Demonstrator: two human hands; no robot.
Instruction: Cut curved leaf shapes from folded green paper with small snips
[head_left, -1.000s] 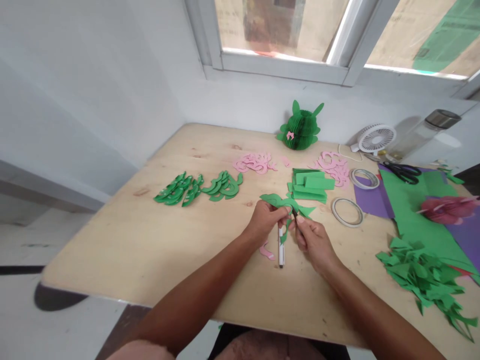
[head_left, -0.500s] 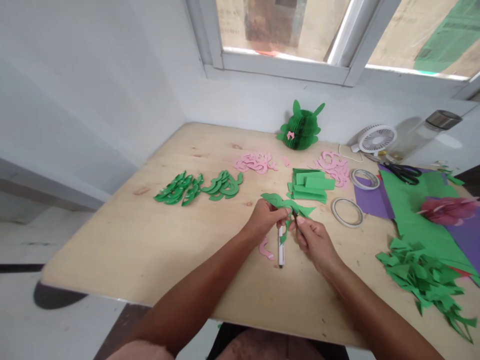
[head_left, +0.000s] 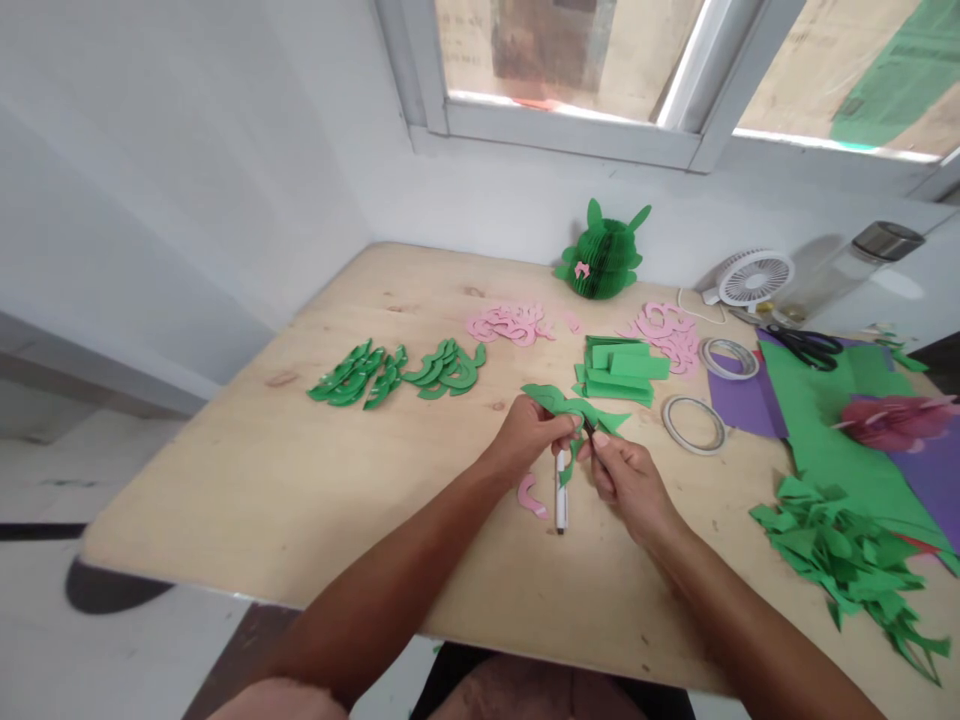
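My left hand (head_left: pixel 531 438) is closed on a piece of green paper (head_left: pixel 546 398), pinching it between thumb and fingers above the table. My right hand (head_left: pixel 626 478) grips scissors (head_left: pixel 589 428); their dark blades meet the paper beside my left fingertips, and the handles are mostly hidden in my fist. A partly cut strip of the paper dangles below the hands. Under it lies a white marker (head_left: pixel 561 505) with a dark tip. Just left of the marker rests a curved pink paper piece (head_left: pixel 529 494).
Green rectangles (head_left: pixel 622 370) are stacked beyond my hands. Curved green cutouts (head_left: pixel 448 370) and pink cutouts (head_left: pixel 510 324) lie left. Tape rolls (head_left: pixel 694 398), black scissors (head_left: pixel 806 347) and green scraps (head_left: pixel 840 550) are right. A green paper figure (head_left: pixel 600 258), fan (head_left: pixel 750 277) and bottle (head_left: pixel 832 270) stand behind.
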